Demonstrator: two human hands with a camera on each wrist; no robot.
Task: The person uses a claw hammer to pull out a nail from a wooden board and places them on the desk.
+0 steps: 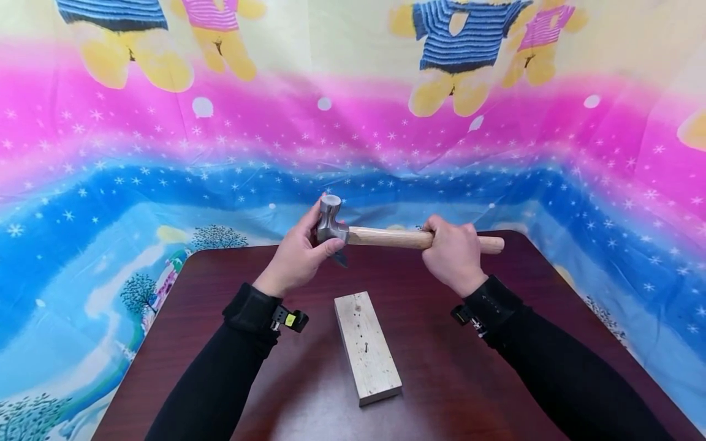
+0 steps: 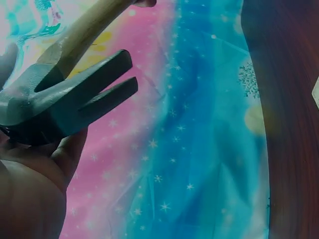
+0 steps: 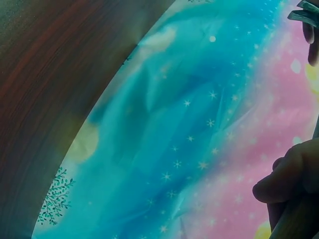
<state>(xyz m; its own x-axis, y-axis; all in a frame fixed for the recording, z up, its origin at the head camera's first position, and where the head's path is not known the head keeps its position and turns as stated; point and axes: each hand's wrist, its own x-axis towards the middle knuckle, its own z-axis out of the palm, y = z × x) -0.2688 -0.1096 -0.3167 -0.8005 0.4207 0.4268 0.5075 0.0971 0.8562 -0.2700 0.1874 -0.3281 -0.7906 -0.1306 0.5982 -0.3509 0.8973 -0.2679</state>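
A claw hammer (image 1: 386, 237) with a pale wooden handle is held level above the far part of the table. My left hand (image 1: 295, 254) grips its metal head (image 1: 331, 228), thumb across the near side, striking face turned up and claw pointing down. In the left wrist view the split claw (image 2: 107, 84) shows large beside the palm. My right hand (image 1: 455, 254) is wrapped around the handle toward its free end, which sticks out to the right. Nearer to me lies a wooden block (image 1: 377, 367), with a nail (image 1: 366, 347) standing in its top and several dark marks in a row.
The dark reddish-brown table (image 1: 220, 343) has rounded far corners. Behind and beside it hangs a printed cloth (image 1: 375, 128) with snowflakes and bears. Black sleeves cover both forearms, and a small camera (image 1: 289, 318) is strapped at the left wrist.
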